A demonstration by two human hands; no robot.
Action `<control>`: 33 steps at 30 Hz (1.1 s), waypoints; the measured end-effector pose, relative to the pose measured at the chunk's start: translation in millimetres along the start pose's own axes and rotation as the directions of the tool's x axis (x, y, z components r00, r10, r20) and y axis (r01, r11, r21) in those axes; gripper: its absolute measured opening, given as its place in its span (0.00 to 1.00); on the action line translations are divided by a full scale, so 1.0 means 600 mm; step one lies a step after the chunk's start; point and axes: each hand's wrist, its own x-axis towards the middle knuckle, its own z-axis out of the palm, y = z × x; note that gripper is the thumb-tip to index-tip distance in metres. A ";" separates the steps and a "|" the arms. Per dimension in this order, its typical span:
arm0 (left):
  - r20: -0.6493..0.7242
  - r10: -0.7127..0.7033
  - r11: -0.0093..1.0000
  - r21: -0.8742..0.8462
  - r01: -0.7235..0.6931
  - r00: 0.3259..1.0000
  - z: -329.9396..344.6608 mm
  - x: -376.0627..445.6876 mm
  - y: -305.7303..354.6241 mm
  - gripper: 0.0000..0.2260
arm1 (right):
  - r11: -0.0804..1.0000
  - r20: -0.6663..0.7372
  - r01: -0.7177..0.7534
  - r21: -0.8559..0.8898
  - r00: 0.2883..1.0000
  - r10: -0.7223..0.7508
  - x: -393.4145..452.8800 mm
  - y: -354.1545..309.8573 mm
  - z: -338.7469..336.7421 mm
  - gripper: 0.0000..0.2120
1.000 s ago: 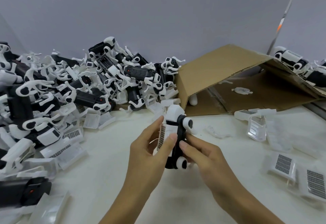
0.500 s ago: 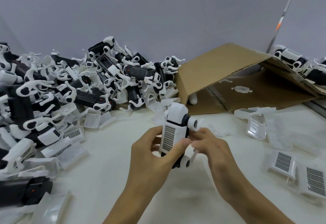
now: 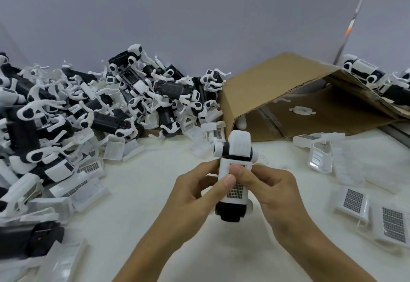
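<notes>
Toy, black and white, upright above table at centre, just in front of box. Gripped from both sides: left hand curled round left edge, right hand curled round right edge, both thumbs pressing on gridded panel on its face. Pile of like toys heaped at left against wall. Spare grids lying at right.
</notes>
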 end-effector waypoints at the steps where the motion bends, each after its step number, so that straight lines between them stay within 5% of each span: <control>1: 0.008 0.018 1.000 0.003 -0.018 1.000 -0.001 0.001 -0.001 0.17 | 1.000 -0.008 0.002 -0.024 1.000 -0.002 -0.001 0.000 0.000 0.16; 7: -0.038 0.026 0.992 -0.120 -0.031 0.999 -0.008 0.003 -0.001 0.14 | 0.999 0.109 -0.018 -0.043 0.994 0.023 -0.003 -0.008 0.009 0.16; 13: -0.039 0.053 0.984 -0.168 -0.059 0.998 0.000 0.001 -0.004 0.15 | 0.980 0.062 0.133 -0.148 0.990 -0.125 -0.008 -0.012 0.003 0.10; 18: -0.108 -0.014 0.969 -0.245 -0.013 0.994 0.003 0.004 -0.007 0.15 | 0.987 0.100 0.085 -0.139 0.992 -0.071 -0.007 -0.009 0.013 0.11; 23: -0.151 0.022 0.987 -0.152 -0.045 0.988 -0.003 0.003 -0.004 0.15 | 0.983 0.068 0.101 -0.152 0.993 -0.091 -0.009 -0.004 0.015 0.10; 26: -0.212 0.064 0.995 0.094 -0.045 0.975 -0.007 0.004 -0.003 0.17 | 0.993 0.051 0.029 -0.118 0.998 -0.023 -0.004 -0.002 0.016 0.12; 29: -0.421 0.087 0.948 0.313 0.055 0.903 -0.028 0.002 -0.001 0.16 | 0.989 0.036 -0.110 -0.095 0.993 0.114 0.003 0.001 0.018 0.13; 33: -0.745 0.211 0.693 0.570 0.441 0.633 -0.088 0.006 -0.004 0.09 | 0.973 0.059 -0.169 -0.155 0.982 0.179 0.007 -0.003 0.013 0.14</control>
